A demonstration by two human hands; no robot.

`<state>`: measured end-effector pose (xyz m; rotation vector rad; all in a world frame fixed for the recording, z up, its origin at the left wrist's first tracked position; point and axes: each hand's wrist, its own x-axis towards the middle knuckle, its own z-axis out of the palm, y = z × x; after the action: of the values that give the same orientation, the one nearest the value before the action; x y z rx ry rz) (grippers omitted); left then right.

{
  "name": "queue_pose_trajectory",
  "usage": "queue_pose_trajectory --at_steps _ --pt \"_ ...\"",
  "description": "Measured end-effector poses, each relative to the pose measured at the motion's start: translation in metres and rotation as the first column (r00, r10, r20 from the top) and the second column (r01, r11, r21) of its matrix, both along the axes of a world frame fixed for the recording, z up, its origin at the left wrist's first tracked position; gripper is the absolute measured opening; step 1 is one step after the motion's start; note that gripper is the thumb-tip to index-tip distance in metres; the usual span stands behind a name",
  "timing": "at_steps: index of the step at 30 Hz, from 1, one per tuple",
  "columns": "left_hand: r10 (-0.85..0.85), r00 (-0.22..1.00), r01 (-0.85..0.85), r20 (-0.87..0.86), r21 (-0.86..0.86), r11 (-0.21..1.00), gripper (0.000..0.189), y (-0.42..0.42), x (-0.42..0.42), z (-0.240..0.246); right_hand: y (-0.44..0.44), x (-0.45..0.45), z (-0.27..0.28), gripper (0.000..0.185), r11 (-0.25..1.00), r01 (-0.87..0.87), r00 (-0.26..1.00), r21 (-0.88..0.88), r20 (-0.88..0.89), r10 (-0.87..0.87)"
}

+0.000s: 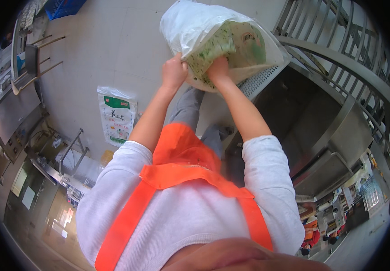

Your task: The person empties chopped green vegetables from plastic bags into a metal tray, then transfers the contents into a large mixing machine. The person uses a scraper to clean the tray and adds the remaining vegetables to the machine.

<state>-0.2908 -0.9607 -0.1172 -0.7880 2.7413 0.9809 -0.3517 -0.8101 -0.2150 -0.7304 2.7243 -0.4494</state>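
A large white plastic sack [198, 23] with its mouth spread towards me stands at the top centre. Green bits cling to its inner wall, and a printed mark shows through it. My left hand [174, 71] grips the left edge of the sack's mouth. My right hand [218, 71] reaches into the opening; its fingers are blurred and partly hidden, so what they touch cannot be made out. Below my left hand, a flat printed bag [117, 117] in white and green lies on the floor.
A perforated tray [261, 81] lies beneath the sack's right side, beside a dark metal surface [290, 118]. Metal racks [337, 50] fill the upper right. A stool [32, 61] is at the left, with a blue crate [64, 7] at the top left. Machinery [76, 183] stands at the lower left.
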Motion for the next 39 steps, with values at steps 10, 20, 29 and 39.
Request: queue_pose_trajectory --at_steps 10,20,29,39 --pt "0.115 0.977 -0.062 -0.181 0.279 0.958 0.013 -0.005 0.011 0.003 -0.119 -0.069 -0.166 0.047 0.959 -0.253 0.946 0.128 0.238 0.218" --pt "0.056 0.998 -0.020 -0.033 0.671 0.742 0.054 -0.020 0.065 -0.005 0.031 -0.003 0.004 0.051 0.879 0.059 0.977 -0.474 0.206 0.046" --pt "-0.146 0.834 0.476 -0.531 0.563 0.676 0.033 0.101 -0.050 0.156 0.295 0.213 0.306 0.013 0.479 0.838 0.503 -0.263 0.027 -0.864" --pt "-0.675 -0.387 0.897 -0.628 -0.085 -0.435 0.033 0.541 0.112 0.279 0.430 0.589 0.347 0.020 -0.487 0.748 -0.626 -0.451 -0.238 -0.742"
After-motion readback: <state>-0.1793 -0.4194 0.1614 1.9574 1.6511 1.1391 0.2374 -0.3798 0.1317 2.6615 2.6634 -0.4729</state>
